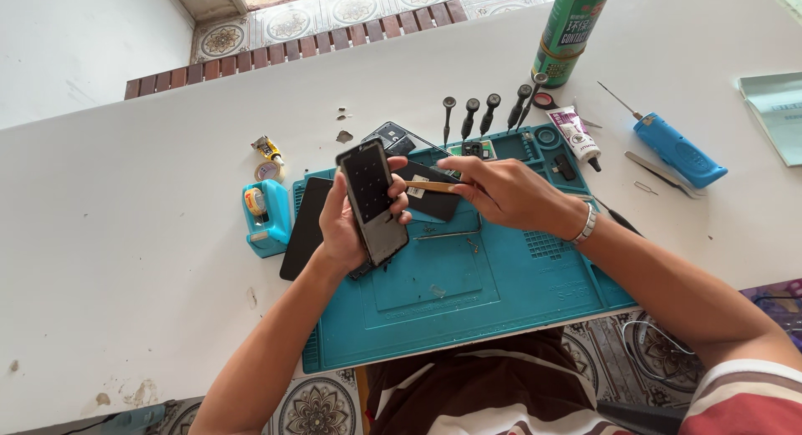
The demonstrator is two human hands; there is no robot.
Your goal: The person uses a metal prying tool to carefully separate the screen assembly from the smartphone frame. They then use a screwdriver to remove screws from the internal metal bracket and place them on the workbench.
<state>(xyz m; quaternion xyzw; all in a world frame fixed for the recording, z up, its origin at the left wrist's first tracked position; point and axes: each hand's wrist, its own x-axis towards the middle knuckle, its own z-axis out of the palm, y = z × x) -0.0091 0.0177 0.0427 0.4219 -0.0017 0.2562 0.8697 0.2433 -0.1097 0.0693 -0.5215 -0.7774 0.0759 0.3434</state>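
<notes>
The left hand [347,222] grasps a dark, flat rectangular phone body with a dotted inner face [373,203], its fingers [399,193] wrapped around the right edge and the thumb side along the left, holding it tilted above a teal rubber work mat with moulded compartments [468,293]. The right hand [501,193], a silver metal bracelet [586,224] on its wrist, pinches a thin tan flat pry stick [430,186] between thumb and fingers, the stick's tip touching the phone body's right edge just beside the left fingers. Under the right fingers a black rectangular panel [434,203] lies on the mat. Left of the left hand a black flat panel [302,226] rests at the mat's edge, and beyond it a light blue tape dispenser [266,218] stands on the white desk [125,234]. Beyond the right fingers, four black-handled screwdrivers [484,113] stand in a row, near a green spray can [570,30]. Well right of the right hand lies a blue handheld tool with a metal tip [677,151].
</notes>
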